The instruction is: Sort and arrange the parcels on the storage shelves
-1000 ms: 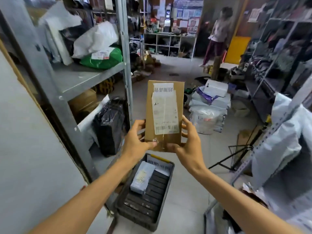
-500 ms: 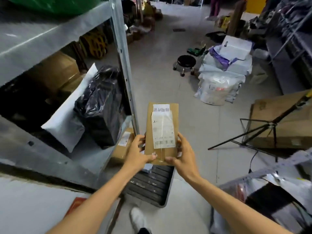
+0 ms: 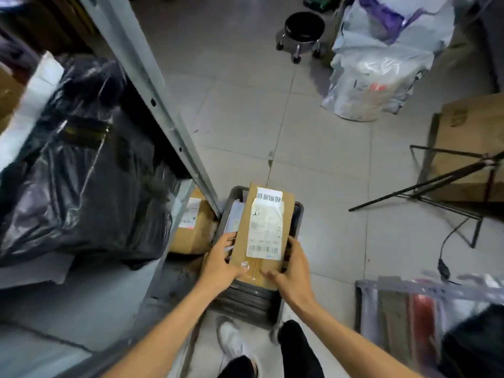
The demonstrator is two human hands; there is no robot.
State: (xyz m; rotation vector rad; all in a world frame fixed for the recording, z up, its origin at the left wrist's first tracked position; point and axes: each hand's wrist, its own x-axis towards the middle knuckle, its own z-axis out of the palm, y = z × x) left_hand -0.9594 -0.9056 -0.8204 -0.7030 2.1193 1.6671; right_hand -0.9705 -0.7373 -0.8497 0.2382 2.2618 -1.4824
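The flat cardboard parcel (image 3: 263,211) is held in both hands above a dark slatted crate (image 3: 249,301) that sits on the tiled floor (image 3: 313,148), just to the right of the metal shelf upright (image 3: 152,99). Its face is turned up toward the camera and carries a white shipping label (image 3: 264,233) with a barcode along the lower edge. Whether the parcel touches the crate cannot be told.

The left hand (image 3: 221,264) grasps the parcel's lower left corner, thumb lying across the front and fingers curled round the left edge. The right hand (image 3: 294,271) grasps the lower right corner in the same way, thumb on the front and fingers wrapped round the right edge.

Inside the crate, partly hidden behind the held parcel, lies a pale wrapped packet (image 3: 231,218). Just left of the crate, at the foot of the upright, sits a brown box (image 3: 195,234) with a label on it. Above it, on the grey shelf board (image 3: 81,304), a bulky parcel in black plastic (image 3: 81,173) fills most of the space, with a white packet (image 3: 30,105) leaning behind it.

Farther out on the floor stand a small black wheeled stool (image 3: 304,28), a heap of white and grey sacks (image 3: 379,66), a flattened cardboard box (image 3: 471,148) and a black tripod stand (image 3: 436,184). A white shoe (image 3: 231,341) shows below the crate.
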